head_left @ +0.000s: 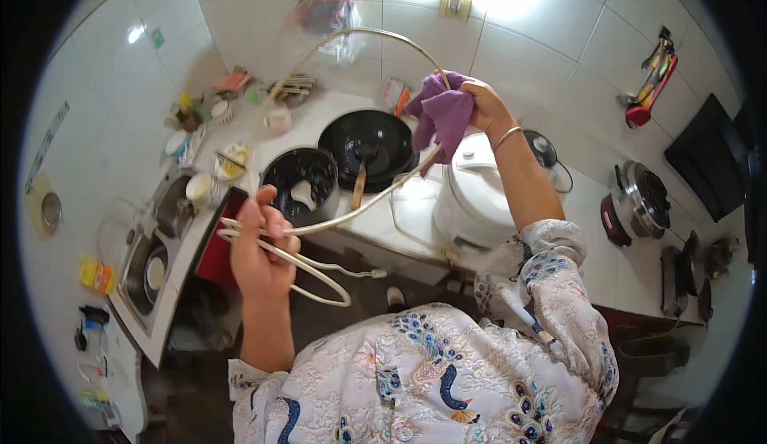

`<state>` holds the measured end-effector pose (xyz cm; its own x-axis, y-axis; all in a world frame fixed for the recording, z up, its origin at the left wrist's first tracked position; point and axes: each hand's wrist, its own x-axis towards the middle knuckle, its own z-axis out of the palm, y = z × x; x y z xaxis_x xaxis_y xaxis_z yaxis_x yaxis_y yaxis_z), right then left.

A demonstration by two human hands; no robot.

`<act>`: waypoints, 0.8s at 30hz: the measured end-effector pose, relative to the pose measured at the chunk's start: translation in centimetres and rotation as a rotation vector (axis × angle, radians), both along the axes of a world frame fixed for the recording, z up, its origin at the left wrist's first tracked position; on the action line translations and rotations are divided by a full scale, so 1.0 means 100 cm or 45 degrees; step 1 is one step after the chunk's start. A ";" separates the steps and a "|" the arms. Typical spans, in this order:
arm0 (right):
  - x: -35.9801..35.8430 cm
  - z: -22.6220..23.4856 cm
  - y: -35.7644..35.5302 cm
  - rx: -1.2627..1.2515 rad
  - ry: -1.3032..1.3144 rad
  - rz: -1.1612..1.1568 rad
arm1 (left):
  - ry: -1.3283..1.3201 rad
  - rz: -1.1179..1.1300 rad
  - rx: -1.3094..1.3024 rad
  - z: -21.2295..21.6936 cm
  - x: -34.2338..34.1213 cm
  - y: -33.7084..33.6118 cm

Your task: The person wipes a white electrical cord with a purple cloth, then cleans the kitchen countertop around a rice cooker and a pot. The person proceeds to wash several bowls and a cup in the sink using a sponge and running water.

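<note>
My left hand (260, 244) grips a bundle of cream-white cord (315, 272) in loops, with a plug end hanging to the right. From it the cord arcs up high over the counter and comes down into my right hand (483, 109). That hand holds a purple cloth (443, 116) pinched around the cord, above a white rice cooker (475, 196). Both hands are raised over the white tiled counter (399, 220).
A black wok (369, 148) with a wooden-handled spatula and a black pot (302, 182) sit on the counter. A sink (148, 272) with dishes lies at left. A pressure cooker (639, 200) stands at right. Utensils (651, 85) hang on the tiled wall.
</note>
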<state>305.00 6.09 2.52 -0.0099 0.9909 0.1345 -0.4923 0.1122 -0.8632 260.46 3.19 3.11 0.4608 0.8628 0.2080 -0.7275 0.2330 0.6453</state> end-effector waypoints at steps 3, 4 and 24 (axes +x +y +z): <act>-0.064 -0.026 -0.050 0.040 0.162 -0.022 | 0.026 0.055 0.083 0.002 -0.055 -0.034; -0.084 -0.033 -0.065 0.056 0.219 -0.041 | 0.025 0.052 0.109 0.002 -0.074 -0.044; -0.261 -0.162 -0.245 -0.407 0.966 -0.151 | 0.935 0.323 -0.223 -0.087 -0.204 -0.173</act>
